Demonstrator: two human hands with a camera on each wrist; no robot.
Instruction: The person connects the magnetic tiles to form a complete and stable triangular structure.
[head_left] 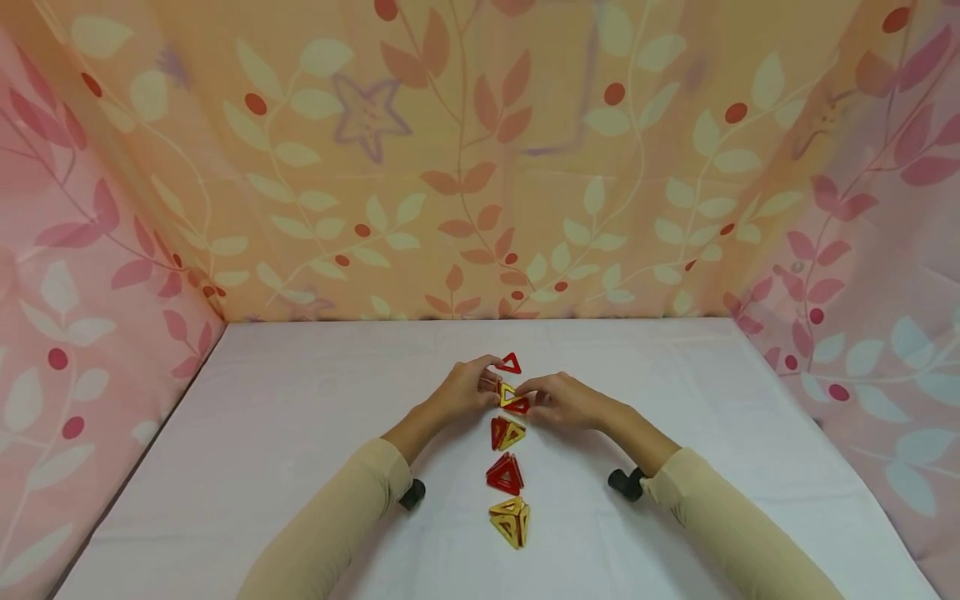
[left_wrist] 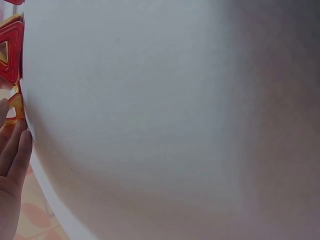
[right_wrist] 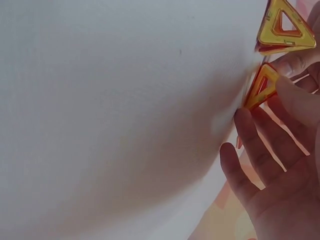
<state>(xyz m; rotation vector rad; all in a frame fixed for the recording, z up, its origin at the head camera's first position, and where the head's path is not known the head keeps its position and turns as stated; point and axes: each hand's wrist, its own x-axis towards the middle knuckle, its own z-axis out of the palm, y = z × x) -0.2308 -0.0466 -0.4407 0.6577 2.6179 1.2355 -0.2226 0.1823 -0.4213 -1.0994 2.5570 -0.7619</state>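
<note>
Near the far part of the table, my left hand point(head_left: 467, 390) and right hand point(head_left: 564, 402) meet around a small build of triangular magnetic tiles. A yellow triangle tile point(head_left: 507, 394) stands up in it, with a red triangle tile point(head_left: 518, 406) beside it. In the right wrist view, my right thumb and fingers pinch a yellow-and-red triangle tile point(right_wrist: 267, 82). My left fingers point(left_wrist: 19, 155) hold the build from the other side; part of their grip is hidden. Beyond the build lies a single red triangle tile point(head_left: 512, 363), close to my left index finger.
Towards me, in a line, stand a red-and-yellow tile pyramid point(head_left: 508, 433), a red pyramid point(head_left: 505, 474) and a yellow pyramid point(head_left: 510, 523). A white cloth covers the table point(head_left: 300, 400). Patterned fabric point(head_left: 465, 167) hangs at the back and both sides.
</note>
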